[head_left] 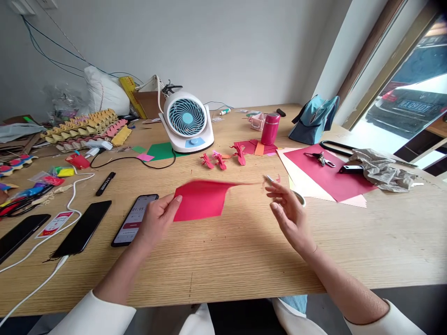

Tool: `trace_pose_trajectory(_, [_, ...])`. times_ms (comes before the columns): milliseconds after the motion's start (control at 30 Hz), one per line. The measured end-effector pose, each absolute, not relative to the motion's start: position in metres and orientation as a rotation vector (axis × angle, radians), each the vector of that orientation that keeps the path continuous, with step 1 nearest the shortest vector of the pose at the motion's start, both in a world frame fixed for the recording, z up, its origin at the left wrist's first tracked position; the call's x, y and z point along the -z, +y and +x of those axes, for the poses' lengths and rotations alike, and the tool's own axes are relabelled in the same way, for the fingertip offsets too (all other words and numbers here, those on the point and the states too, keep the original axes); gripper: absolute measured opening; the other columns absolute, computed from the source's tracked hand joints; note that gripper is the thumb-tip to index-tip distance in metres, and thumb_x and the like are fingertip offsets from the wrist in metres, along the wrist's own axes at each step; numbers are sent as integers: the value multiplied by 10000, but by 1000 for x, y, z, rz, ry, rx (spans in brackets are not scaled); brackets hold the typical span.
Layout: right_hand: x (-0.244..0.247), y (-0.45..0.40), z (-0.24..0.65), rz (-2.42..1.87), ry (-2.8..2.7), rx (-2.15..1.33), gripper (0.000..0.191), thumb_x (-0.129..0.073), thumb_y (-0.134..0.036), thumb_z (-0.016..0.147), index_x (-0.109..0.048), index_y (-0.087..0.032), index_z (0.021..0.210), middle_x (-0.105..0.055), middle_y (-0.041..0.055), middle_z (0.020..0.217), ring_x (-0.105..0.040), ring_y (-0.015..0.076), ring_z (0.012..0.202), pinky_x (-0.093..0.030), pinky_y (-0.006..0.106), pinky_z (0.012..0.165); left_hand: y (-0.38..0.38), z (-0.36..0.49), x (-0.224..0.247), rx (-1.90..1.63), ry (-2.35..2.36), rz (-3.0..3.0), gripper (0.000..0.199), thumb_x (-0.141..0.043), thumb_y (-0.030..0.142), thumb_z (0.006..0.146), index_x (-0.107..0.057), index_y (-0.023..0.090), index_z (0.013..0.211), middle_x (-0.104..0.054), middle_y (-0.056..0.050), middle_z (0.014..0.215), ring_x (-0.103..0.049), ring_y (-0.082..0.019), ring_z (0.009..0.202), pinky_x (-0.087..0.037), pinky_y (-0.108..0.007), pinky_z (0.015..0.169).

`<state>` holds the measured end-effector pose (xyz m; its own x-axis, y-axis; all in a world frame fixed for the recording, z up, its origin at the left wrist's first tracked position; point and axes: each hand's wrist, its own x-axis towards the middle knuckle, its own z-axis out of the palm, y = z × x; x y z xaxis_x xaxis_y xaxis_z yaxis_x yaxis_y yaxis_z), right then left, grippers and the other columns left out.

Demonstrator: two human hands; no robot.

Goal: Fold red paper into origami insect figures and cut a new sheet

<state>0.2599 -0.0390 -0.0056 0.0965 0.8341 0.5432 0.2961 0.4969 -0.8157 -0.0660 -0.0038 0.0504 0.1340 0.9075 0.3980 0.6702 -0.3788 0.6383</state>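
Observation:
My left hand [159,216] pinches the left edge of a red sheet of paper [200,202] just above the table. The sheet's far edge is bent up into a narrow strip that reaches right and is smeared by motion. My right hand [289,215] stands to the right of the paper with fingers apart, holding nothing I can see. Behind it are scissors, their handle [301,199] partly hidden by the hand. Several small red paper cutouts [220,161] stand on the table beyond the sheet.
A white fan [186,121], pink bottle [270,129] and blue bag [314,119] stand at the back. Lit phone [134,218] and dark phone [84,227] lie left, with a white cable [75,195]. Large red paper [324,177], keys [320,159] and crumpled paper [384,170] lie right.

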Motion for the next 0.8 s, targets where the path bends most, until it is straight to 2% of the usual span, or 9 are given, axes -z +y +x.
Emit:
trace_pose_trajectory(100, [8, -33, 255, -1025, -1485, -885, 579, -630, -455, 916, -460, -233, 1423, -598, 160, 1354, -597, 274, 1210, -528, 468, 952, -9, -51, -44, -1087, 1453, 1864, 449, -502, 407, 926, -268, 215, 594, -253, 56, 543, -250, -100, 514, -242, -243, 490])
trace_pose_trajectory(167, [8, -32, 248, -986, -1455, -1121, 628, -652, -500, 889, -470, -217, 1418, -624, 165, 1332, -618, 274, 1198, -531, 477, 970, -15, -38, -32, -1068, 1366, 1727, 438, -522, 442, 913, -332, 209, 594, -313, 50, 561, -297, -104, 539, -288, -235, 513])
trace_pose_trajectory(233, [7, -32, 241, -941, -1406, -1272, 617, -669, -552, 852, -545, -200, 1343, -662, 151, 1273, -638, 273, 1169, -545, 462, 965, -22, -24, -16, -1032, 1296, 1604, 430, -529, 488, 908, -411, 200, 610, -384, 41, 583, -356, -110, 562, -332, -234, 537])
trace_pose_trajectory(333, [6, -33, 234, -969, -1247, -1386, 482, -709, -577, 797, -661, -188, 1078, -738, 101, 1075, -705, 252, 978, -588, 414, 878, -34, -5, 3, -929, 1210, 1487, 446, -579, 536, 876, -484, 187, 615, -446, 32, 594, -429, -121, 591, -386, -237, 572])
trace_pose_trajectory(433, [9, -33, 233, -1064, -1088, -1442, 450, -760, -583, 736, -646, -186, 914, -750, 56, 854, -707, 216, 739, -605, 347, 679, -39, 4, 10, -849, 1128, 1394, 440, -635, 538, 847, -542, 170, 624, -520, 23, 604, -488, -127, 610, -431, -240, 601])
trace_pose_trajectory(567, [11, -37, 236, -1096, -1166, -1498, 453, -757, -583, 739, -653, -175, 907, -740, 46, 816, -682, 192, 664, -573, 299, 580, -27, -1, -2, -796, 966, 1147, 310, -696, 464, 834, -675, 160, 890, -696, -27, 784, -626, -162, 706, -516, -262, 648])
trace_pose_trajectory(633, [10, -40, 236, -1056, -1274, -1550, 433, -726, -576, 778, -664, -173, 926, -740, 47, 843, -679, 184, 666, -560, 281, 569, -18, -3, -11, -779, 919, 1029, 328, -736, 421, 809, -697, 149, 988, -746, -78, 899, -685, -196, 783, -556, -288, 688])
trace_pose_trajectory(700, [9, -44, 234, -1009, -1370, -1578, 416, -690, -559, 824, -667, -179, 994, -743, 49, 904, -687, 183, 703, -562, 274, 592, -11, -2, -16, -769, 893, 960, 370, -739, 388, 811, -694, 150, 1091, -753, -128, 1060, -716, -251, 916, -584, -354, 789])
trace_pose_trajectory(800, [6, -45, 235, -1003, -1479, -1545, 414, -639, -536, 879, -646, -185, 1099, -740, 60, 972, -698, 195, 767, -569, 281, 630, -5, 7, -14, -733, 866, 892, 430, -704, 393, 841, -658, 154, 1196, -720, -165, 1192, -713, -302, 1029, -591, -432, 863])
